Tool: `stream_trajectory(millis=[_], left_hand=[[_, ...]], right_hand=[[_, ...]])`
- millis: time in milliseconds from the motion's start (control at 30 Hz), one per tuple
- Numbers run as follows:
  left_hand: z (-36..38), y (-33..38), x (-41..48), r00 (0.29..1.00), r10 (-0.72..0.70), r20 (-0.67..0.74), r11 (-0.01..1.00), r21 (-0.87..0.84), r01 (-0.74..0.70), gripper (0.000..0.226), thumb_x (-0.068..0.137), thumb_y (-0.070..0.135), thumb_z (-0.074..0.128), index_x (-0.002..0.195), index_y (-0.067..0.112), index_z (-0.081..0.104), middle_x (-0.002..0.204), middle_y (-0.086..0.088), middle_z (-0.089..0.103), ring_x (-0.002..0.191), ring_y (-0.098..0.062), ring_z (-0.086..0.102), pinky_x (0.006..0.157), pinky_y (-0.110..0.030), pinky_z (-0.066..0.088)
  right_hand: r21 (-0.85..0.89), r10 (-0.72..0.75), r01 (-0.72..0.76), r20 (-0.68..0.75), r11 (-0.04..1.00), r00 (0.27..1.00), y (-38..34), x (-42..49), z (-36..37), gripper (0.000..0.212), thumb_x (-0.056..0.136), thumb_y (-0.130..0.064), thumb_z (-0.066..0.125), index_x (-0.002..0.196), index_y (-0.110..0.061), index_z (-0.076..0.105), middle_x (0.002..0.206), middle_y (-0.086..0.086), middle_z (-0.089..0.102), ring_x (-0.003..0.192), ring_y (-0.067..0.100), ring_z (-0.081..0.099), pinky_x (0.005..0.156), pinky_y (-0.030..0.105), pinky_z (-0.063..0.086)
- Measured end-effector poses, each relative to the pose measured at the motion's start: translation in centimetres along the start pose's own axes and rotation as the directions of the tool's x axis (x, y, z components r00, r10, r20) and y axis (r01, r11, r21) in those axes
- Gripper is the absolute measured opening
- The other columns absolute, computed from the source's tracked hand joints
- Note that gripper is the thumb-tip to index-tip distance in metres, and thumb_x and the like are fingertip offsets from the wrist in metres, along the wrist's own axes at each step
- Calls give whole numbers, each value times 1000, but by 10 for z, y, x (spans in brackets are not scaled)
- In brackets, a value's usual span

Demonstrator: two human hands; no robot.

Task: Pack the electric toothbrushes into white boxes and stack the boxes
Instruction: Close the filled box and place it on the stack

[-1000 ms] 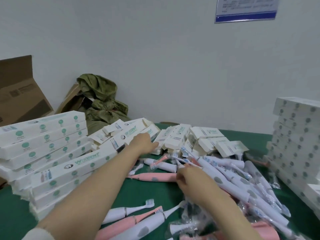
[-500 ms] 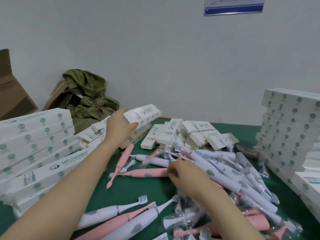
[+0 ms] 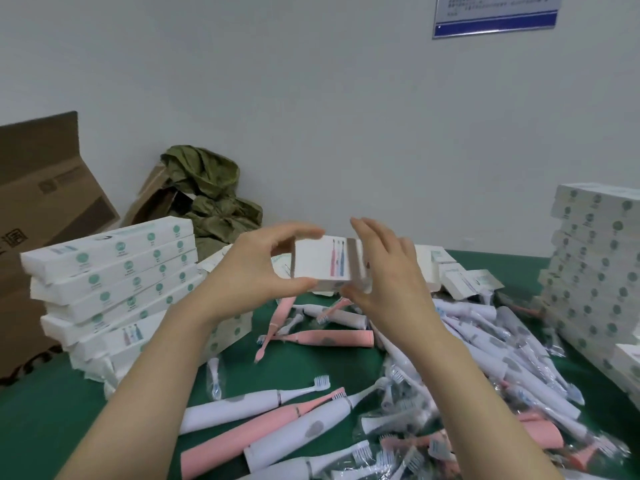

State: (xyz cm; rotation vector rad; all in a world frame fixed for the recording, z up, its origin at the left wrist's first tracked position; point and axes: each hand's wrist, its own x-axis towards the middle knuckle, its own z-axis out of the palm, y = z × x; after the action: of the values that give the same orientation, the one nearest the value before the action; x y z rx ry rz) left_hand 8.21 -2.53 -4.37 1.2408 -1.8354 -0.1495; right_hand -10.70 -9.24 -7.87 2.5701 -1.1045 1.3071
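Note:
I hold one white box (image 3: 320, 263) up in front of me, above the green table (image 3: 45, 410). My left hand (image 3: 256, 268) pinches its left end between thumb and fingers. My right hand (image 3: 384, 268) is at the box's right end, thumb under it and fingers spread upward beside the end flap. White and pink electric toothbrushes (image 3: 273, 420) lie loose on the table below, with a bigger heap of toothbrushes (image 3: 485, 358) and bagged brush heads to the right. Flat unfolded boxes (image 3: 460, 282) lie behind my hands.
A stack of white boxes (image 3: 110, 271) stands at the left, a taller box stack (image 3: 595, 271) at the right edge. A brown carton (image 3: 38, 202) and a green cloth bundle (image 3: 207, 195) sit against the wall at the back left.
My left hand lifted a box from the pile at the back and brought it toward me. My right hand left the toothbrush heap and came up to the box's right end.

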Motion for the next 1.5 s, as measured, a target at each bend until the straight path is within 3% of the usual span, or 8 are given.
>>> stream_trajectory(millis=[300,433,567,667,933,1100,1367,1500], left_hand=[[29,23,13,989,89,-116,863,-487,-135,63,62,15,83,118,19,54,113,12,64,114,-8,58,94,-22,46],[47,28,21,972,23,-235,776,-608,-165,43,70,10,74,108,16,58,101,11,67,100,-9,63,84,-20,48],[61,29,24,925,-38,-378,810,-554,-193,35,70,6,67,101,21,59,99,10,67,99,-8,63,87,-22,48],[69,31,20,925,1,-381,885,-430,-178,35,70,1,69,96,21,59,102,11,67,98,-5,62,84,-13,44],[85,29,3,910,-92,-405,962,-271,-23,70,54,43,73,117,40,42,122,21,50,115,1,51,92,-14,43],[89,22,-6,892,-167,-420,974,-210,84,46,59,29,83,96,42,58,97,18,65,95,-3,61,78,-22,51],[88,24,-11,856,-141,-498,989,-103,103,42,62,38,75,102,29,68,85,8,64,83,-10,59,70,-39,52],[86,24,-11,851,-131,-508,991,-79,106,43,58,41,70,99,28,70,81,9,64,80,-8,58,68,-31,51]], right_hand=[[549,28,-73,90,832,996,-10,-3,-9,34,86,-41,62,119,-40,52,109,-27,60,103,-6,50,84,8,36],[668,79,-183,182,721,980,-12,-3,-8,36,89,-18,65,124,-23,57,113,-14,65,112,6,57,99,35,46],[847,128,-275,243,455,962,-5,-1,-22,63,82,1,64,139,-17,45,137,0,54,126,13,51,108,39,40],[927,171,-287,250,242,953,-8,7,-33,56,81,-18,52,137,-18,48,136,4,56,125,17,52,105,35,42],[784,247,-204,67,586,967,-28,1,-23,37,103,-23,33,134,-27,52,131,-8,58,123,9,52,107,41,41],[673,215,-180,32,718,976,-22,0,-17,38,100,-18,38,131,-30,57,76,-20,59,77,1,58,72,23,48],[574,118,-104,14,812,993,-21,-4,-15,37,99,-12,41,132,-22,55,96,-15,60,79,-15,52,71,4,37],[536,87,-63,-19,842,996,-22,-4,-11,38,99,-19,40,135,-19,52,121,-7,59,109,-8,48,89,3,37]])
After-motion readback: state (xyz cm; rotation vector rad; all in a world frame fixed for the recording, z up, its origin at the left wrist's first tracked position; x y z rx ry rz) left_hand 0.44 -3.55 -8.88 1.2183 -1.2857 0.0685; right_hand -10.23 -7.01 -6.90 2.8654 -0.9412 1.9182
